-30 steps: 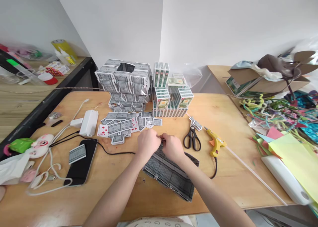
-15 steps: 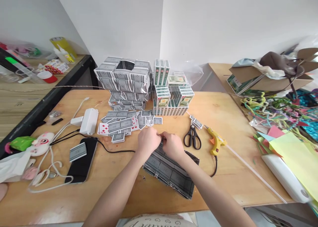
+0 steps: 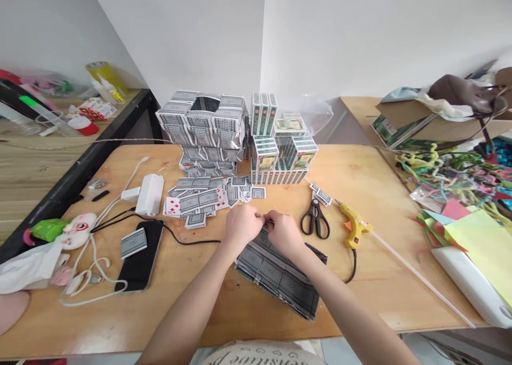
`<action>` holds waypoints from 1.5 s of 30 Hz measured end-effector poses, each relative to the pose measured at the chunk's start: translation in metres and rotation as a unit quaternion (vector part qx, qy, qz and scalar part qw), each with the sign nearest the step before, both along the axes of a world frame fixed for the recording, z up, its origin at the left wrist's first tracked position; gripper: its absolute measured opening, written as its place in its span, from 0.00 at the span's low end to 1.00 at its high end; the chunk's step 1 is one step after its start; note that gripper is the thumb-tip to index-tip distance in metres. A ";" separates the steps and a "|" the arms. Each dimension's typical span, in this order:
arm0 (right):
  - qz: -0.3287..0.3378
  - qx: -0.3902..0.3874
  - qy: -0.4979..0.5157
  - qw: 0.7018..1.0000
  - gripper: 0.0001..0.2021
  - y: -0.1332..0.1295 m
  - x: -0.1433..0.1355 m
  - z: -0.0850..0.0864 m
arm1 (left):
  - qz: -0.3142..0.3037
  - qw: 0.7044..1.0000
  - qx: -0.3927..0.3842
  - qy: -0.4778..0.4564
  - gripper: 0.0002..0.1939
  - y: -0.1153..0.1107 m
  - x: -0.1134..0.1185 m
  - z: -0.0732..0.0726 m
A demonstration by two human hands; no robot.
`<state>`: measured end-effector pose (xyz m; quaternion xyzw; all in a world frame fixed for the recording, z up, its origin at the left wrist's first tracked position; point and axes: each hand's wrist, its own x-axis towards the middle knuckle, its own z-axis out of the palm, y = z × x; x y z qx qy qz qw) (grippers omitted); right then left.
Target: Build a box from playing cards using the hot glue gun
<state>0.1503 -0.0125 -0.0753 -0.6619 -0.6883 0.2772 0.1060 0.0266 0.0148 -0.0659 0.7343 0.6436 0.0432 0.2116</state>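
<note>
A long piece made of joined playing cards (image 3: 280, 274) lies slanted on the table under my forearms. My left hand (image 3: 245, 225) pinches its far left corner, fingers closed. Right beside it, my right hand (image 3: 283, 230) is closed on the same corner, the fingertips of both hands nearly touching. What exactly lies between the fingertips is hidden. Loose cards (image 3: 198, 200) are spread just beyond my left hand. Black scissors (image 3: 316, 218) and a yellow glue gun (image 3: 354, 225) lie to the right of my right hand.
Behind stand a large card structure (image 3: 204, 122) and stacked card boxes (image 3: 280, 176). A phone (image 3: 140, 264) with a card on it, a white adapter (image 3: 150, 194) and cables lie left. At right are coloured papers (image 3: 480, 237), a white glue stick (image 3: 420, 277) and a cardboard box (image 3: 412, 117).
The whole view has shifted slightly, so things appear a little farther right. Both hands stay at the corner of the card piece, with the right-hand fingers slightly repositioned.
</note>
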 end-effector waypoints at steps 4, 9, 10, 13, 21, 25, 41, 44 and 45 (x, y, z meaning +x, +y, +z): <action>0.005 0.003 0.013 1.000 0.14 0.000 0.000 0.000 | -0.009 1.000 0.002 -0.012 0.12 -0.003 -0.002 0.000; 0.011 0.005 0.006 1.000 0.13 -0.001 0.001 0.001 | -0.006 1.000 -0.014 -0.017 0.12 -0.010 -0.002 0.004; 0.012 0.006 0.004 1.000 0.13 -0.001 0.001 0.001 | -0.004 1.000 -0.016 -0.018 0.12 -0.012 -0.002 0.004; 0.016 0.013 0.003 1.000 0.13 -0.001 0.001 0.000 | -0.007 1.000 -0.014 -0.027 0.12 -0.015 -0.002 0.004; 0.016 0.006 -0.006 1.000 0.14 -0.001 0.001 0.003 | -0.002 0.998 -0.027 -0.056 0.11 -0.016 -0.003 0.002; 0.019 0.014 0.005 1.000 0.14 -0.001 0.001 0.003 | 0.001 0.999 -0.023 -0.031 0.10 -0.008 -0.002 0.004; 0.010 0.006 0.013 1.000 0.14 -0.001 0.000 0.004 | 0.007 0.996 0.008 -0.087 0.11 -0.020 -0.003 0.000; 0.007 0.001 0.025 1.000 0.14 -0.001 0.001 0.003 | -0.003 0.985 0.002 -0.171 0.14 -0.025 -0.012 -0.003; 0.006 -0.001 0.029 1.000 0.14 -0.001 0.002 0.003 | -0.001 0.981 0.003 -0.195 0.15 -0.027 -0.015 -0.003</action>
